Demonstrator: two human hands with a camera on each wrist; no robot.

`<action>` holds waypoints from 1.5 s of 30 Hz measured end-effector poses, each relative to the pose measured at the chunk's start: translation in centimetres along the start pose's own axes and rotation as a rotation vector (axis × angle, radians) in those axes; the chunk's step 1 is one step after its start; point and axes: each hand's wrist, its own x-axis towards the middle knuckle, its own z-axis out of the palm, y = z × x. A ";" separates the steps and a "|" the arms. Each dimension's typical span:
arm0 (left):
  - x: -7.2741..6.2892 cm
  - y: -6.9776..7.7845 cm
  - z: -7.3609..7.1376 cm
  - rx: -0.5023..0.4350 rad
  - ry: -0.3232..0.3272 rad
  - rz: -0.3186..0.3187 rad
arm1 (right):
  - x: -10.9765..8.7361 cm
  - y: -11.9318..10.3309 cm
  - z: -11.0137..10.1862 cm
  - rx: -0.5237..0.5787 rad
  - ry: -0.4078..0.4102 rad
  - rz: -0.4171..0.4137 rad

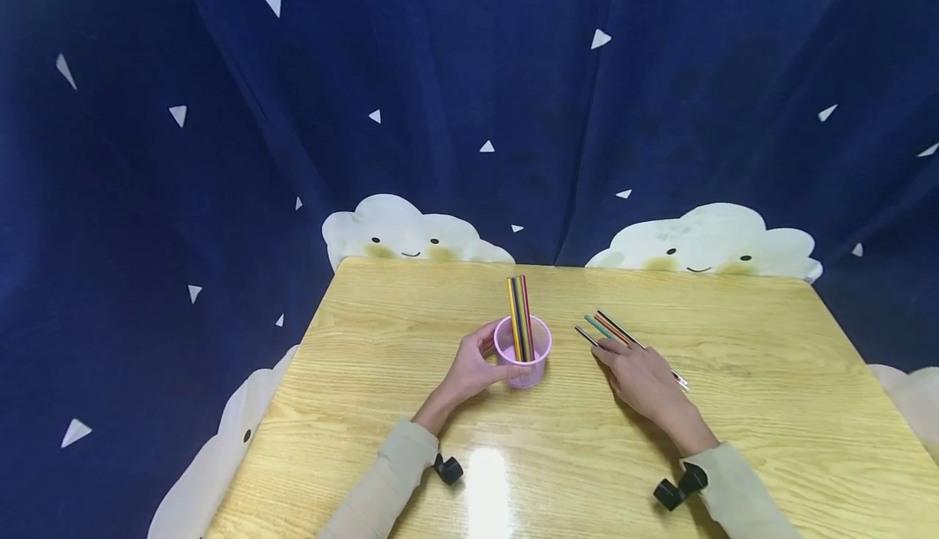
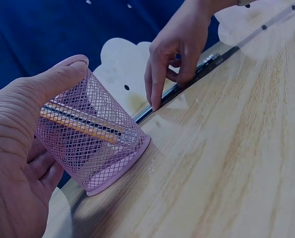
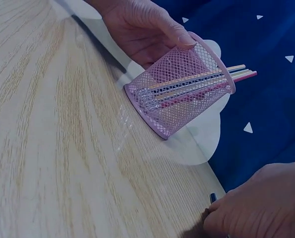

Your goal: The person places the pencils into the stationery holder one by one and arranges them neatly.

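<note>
My left hand (image 1: 469,372) grips a pink mesh pen holder (image 1: 530,376), its thumb over the rim and fingers round the side. The pen holder (image 2: 93,144) stands on the table. Several colored pencils (image 1: 520,311), yellow, dark and red among them, lean upright inside and stick out above the rim. To the right, my right hand (image 1: 641,380) is down at the tabletop, with thumb and fingers pinching a dark pencil (image 1: 584,335). Beside and partly under that hand lie a few more pencils (image 1: 609,324), teal, red and black; the hand hides their middles.
The light wooden table (image 1: 411,311) backs onto a dark blue curtain (image 1: 455,74) with white triangles and clouds. Black wrist cameras (image 1: 447,470) are strapped at both sleeves. A bright reflection lies on the near part of the tabletop.
</note>
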 end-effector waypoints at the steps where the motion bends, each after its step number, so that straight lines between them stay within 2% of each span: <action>1: 0.0 0.0 0.0 0.003 -0.003 0.001 | 0.1 0.0 0.1 0.006 0.004 -0.002; 13: -0.1 0.0 0.0 0.018 -0.002 -0.010 | 0.4 -0.1 0.2 0.048 0.025 -0.025; 22: -0.4 -0.1 0.1 0.016 -0.003 -0.008 | 0.7 0.1 0.2 0.044 -0.036 -0.043; 30: -0.3 0.0 0.0 0.020 0.005 -0.004 | 0.6 0.3 -0.3 0.161 -0.092 0.028; 36: -0.2 -0.1 0.0 0.023 0.002 -0.006 | 0.4 0.3 -0.7 0.223 -0.058 0.028; 45: -0.3 -0.2 0.0 0.035 0.004 -0.003 | 0.9 -0.2 -2.2 0.406 0.033 0.017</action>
